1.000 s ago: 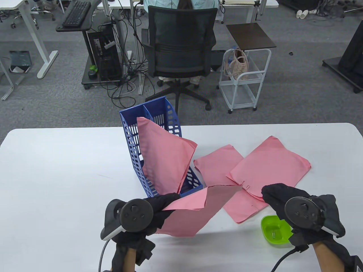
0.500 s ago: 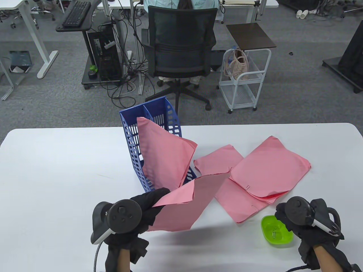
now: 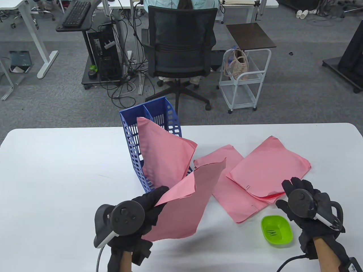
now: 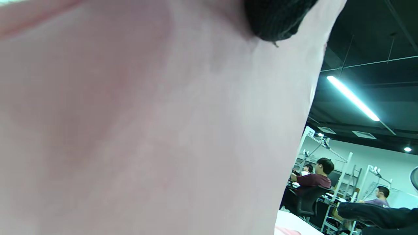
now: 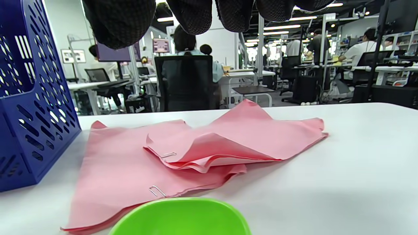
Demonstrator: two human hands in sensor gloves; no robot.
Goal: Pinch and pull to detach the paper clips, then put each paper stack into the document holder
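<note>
My left hand (image 3: pixel 158 197) pinches the near corner of a pink paper stack (image 3: pixel 184 204) and holds it tilted up off the table, just in front of the blue document holder (image 3: pixel 129 136). That sheet fills the left wrist view (image 4: pixel 147 130), with one fingertip (image 4: pixel 277 19) on it. The holder has another pink stack (image 3: pixel 164 158) leaning in it. Two clipped pink stacks (image 3: pixel 268 167) (image 3: pixel 235 198) lie overlapped on the table, their paper clips (image 5: pixel 168 155) (image 5: pixel 156 191) showing. My right hand (image 3: pixel 297 188) hovers beside them, fingers relaxed, holding nothing.
A green bowl (image 3: pixel 276 231) with a few loose clips sits near the front right, just left of my right wrist. A third pink sheet (image 3: pixel 218 158) lies behind the clipped stacks. An office chair (image 3: pixel 178 48) and a white cart (image 3: pixel 244 82) stand beyond the table's far edge.
My right hand drew back from the clipped stacks to over the green bowl, then moved up beside them. My left hand raised its stack, whose free corner swung toward the holder.
</note>
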